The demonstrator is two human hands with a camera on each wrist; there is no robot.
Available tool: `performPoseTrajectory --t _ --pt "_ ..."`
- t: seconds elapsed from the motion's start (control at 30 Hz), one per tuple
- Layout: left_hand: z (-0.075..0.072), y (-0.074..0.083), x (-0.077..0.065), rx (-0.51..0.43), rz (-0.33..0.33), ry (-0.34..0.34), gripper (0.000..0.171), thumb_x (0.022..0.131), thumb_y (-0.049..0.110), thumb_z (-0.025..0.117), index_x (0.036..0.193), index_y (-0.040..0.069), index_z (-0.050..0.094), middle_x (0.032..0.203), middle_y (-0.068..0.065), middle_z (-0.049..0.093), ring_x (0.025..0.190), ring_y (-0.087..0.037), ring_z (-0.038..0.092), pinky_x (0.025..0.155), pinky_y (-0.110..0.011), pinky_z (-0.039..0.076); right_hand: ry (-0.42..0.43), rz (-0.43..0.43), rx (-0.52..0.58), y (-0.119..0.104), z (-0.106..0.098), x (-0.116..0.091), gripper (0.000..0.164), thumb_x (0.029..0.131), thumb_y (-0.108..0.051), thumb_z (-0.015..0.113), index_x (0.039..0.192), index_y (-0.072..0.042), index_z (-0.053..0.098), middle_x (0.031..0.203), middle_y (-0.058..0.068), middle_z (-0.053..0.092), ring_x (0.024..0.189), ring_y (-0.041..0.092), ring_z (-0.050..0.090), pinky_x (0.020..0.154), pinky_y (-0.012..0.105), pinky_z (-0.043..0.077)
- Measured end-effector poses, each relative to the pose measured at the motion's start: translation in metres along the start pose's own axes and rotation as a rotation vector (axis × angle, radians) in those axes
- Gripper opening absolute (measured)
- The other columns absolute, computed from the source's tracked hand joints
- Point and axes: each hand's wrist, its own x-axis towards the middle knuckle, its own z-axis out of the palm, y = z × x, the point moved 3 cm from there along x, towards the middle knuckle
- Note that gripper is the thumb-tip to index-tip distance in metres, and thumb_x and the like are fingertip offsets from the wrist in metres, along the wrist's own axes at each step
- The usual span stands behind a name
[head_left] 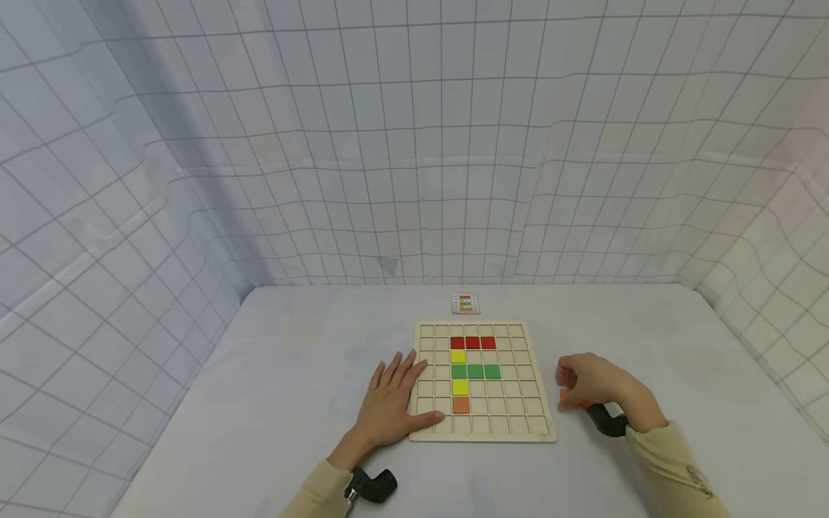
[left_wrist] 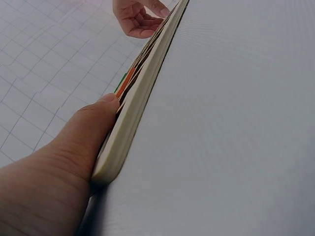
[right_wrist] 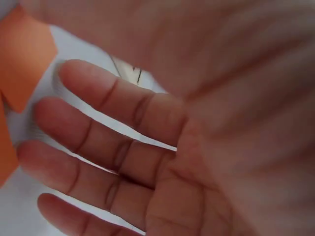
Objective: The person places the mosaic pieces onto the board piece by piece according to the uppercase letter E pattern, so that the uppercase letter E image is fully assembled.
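A pale wooden grid board (head_left: 514, 437) lies on the white table. Set in its cells are three red tiles (head_left: 472, 343), a yellow tile (head_left: 458, 356), three green tiles (head_left: 476, 371), another yellow tile (head_left: 460, 387) and one orange tile (head_left: 460, 405). My left hand (head_left: 387, 408) rests spread over the board's left edge, its thumb on the near left corner. To the right of the board, my right hand (head_left: 592, 381) is low over loose orange tiles (right_wrist: 24, 61). In the right wrist view its thumb reaches the upper tile, while the other fingers are loosely bent and apart from it.
Behind the board lies a small card (head_left: 465, 303) printted with a coloured grid pattern. White grid-lined cloth (head_left: 414, 180) hangs around the back and sides of the table (head_left: 291, 360). Black wrist devices (head_left: 377, 486) sit under both wrists.
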Motion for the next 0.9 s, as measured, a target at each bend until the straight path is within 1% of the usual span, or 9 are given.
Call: performPoseTrajectory --t 0.1,0.2,0.27,0.37,0.5,0.57,0.63,0.73,0.9 --pt "0.001 -0.001 0.0 -0.002 0.001 -0.001 0.093 0.079 0.075 0.05 0.149 0.016 0.032 0.155 -0.007 0.022 0.142 -0.028 0.012 0.111 -0.051 0.006 0.005 -0.004 0.011 0.004 0.001 0.003 0.029 0.071 -0.008 0.081 0.08 -0.008 0.055 0.07 0.0 0.051 0.058 0.015 0.05 0.056 0.031 0.041" --pt "0.001 -0.001 0.0 -0.001 0.002 0.0 0.093 0.08 0.075 0.05 0.149 0.016 0.031 0.155 -0.006 0.022 0.142 -0.028 0.012 0.111 -0.051 0.006 0.055 0.019 -0.009 0.01 0.001 0.006 0.027 0.073 -0.011 0.081 0.079 -0.007 0.055 0.071 0.0 0.052 0.062 0.016 0.048 0.057 0.032 0.041" --pt "0.001 -0.001 0.0 0.005 0.004 0.001 0.094 0.08 0.075 0.049 0.149 0.015 0.032 0.155 -0.006 0.022 0.142 -0.027 0.012 0.111 -0.051 0.006 0.098 0.056 -0.032 0.014 0.0 0.007 0.029 0.073 -0.016 0.082 0.079 -0.006 0.056 0.072 0.001 0.052 0.065 0.017 0.047 0.058 0.032 0.04" --pt "0.002 -0.002 0.0 0.007 0.007 0.003 0.095 0.079 0.075 0.05 0.149 0.015 0.031 0.155 -0.007 0.021 0.142 -0.028 0.012 0.111 -0.051 0.006 0.15 0.141 -0.058 0.019 -0.002 0.007 0.034 0.073 -0.026 0.083 0.079 -0.006 0.056 0.071 0.002 0.052 0.064 0.018 0.047 0.057 0.032 0.04" --pt "0.002 -0.002 0.001 0.01 0.007 -0.002 0.096 0.079 0.076 0.049 0.15 0.014 0.031 0.156 -0.007 0.021 0.142 -0.028 0.011 0.111 -0.051 0.006 0.165 0.212 -0.096 0.022 -0.003 0.003 0.039 0.074 -0.037 0.081 0.073 -0.008 0.056 0.065 0.0 0.053 0.059 0.017 0.048 0.052 0.03 0.038" --pt "0.003 -0.002 0.001 0.015 0.004 -0.007 0.096 0.079 0.076 0.048 0.15 0.015 0.03 0.156 -0.006 0.021 0.142 -0.027 0.011 0.111 -0.05 0.006 0.169 0.216 -0.112 0.022 -0.004 0.002 0.039 0.074 -0.04 0.08 0.07 -0.009 0.056 0.062 -0.001 0.053 0.057 0.017 0.047 0.051 0.03 0.037" --pt "0.003 -0.002 0.001 0.017 0.0 -0.009 0.096 0.079 0.077 0.048 0.15 0.015 0.03 0.156 -0.006 0.02 0.143 -0.027 0.011 0.111 -0.05 0.006 0.173 0.203 -0.119 0.021 -0.004 0.002 0.037 0.074 -0.039 0.08 0.069 -0.01 0.057 0.062 -0.002 0.054 0.057 0.016 0.047 0.051 0.03 0.037" --pt "0.002 -0.002 0.001 0.01 0.003 -0.002 0.095 0.079 0.076 0.049 0.149 0.015 0.031 0.155 -0.007 0.021 0.142 -0.028 0.011 0.111 -0.051 0.006 0.181 0.172 -0.119 0.018 -0.003 0.005 0.034 0.074 -0.035 0.08 0.071 -0.011 0.057 0.063 -0.002 0.052 0.058 0.016 0.047 0.051 0.03 0.037" --pt "0.002 -0.002 0.001 -0.003 0.012 0.011 0.094 0.079 0.075 0.05 0.148 0.014 0.033 0.155 -0.008 0.023 0.142 -0.03 0.014 0.11 -0.053 0.008 0.189 0.118 -0.069 0.016 0.0 0.009 0.029 0.074 -0.025 0.081 0.074 -0.011 0.056 0.066 -0.001 0.05 0.058 0.016 0.047 0.052 0.03 0.037"
